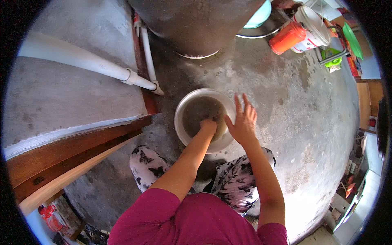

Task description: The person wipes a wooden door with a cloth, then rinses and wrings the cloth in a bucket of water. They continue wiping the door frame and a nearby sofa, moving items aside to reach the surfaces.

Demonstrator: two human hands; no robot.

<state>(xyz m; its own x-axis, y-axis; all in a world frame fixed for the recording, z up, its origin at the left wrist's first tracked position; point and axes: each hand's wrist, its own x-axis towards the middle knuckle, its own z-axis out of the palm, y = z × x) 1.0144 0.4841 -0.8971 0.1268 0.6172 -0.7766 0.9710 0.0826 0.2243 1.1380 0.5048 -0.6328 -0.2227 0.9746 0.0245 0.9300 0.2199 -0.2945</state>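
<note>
A round metal basin (181, 135) of murky, brownish water (196, 110) sits on the floor in front of my knees. My left hand (208, 124) reaches down into the water near the basin's middle. Its fingers are under the surface, so what they hold, if anything, is hidden. Beside the right rim, my right hand (243, 123) is open, fingers stretched forward and thumb spread toward the basin. Nothing is in it, and whether it touches the rim I cannot tell.
A large dark vessel (196, 24) stands beyond the basin. White pipes (102, 67) run along the grey ledge at left, above a brown wooden edge (77, 153). At far right are an orange-red container (287, 38), a white bucket (312, 26) and a green lid-like disc (353, 40).
</note>
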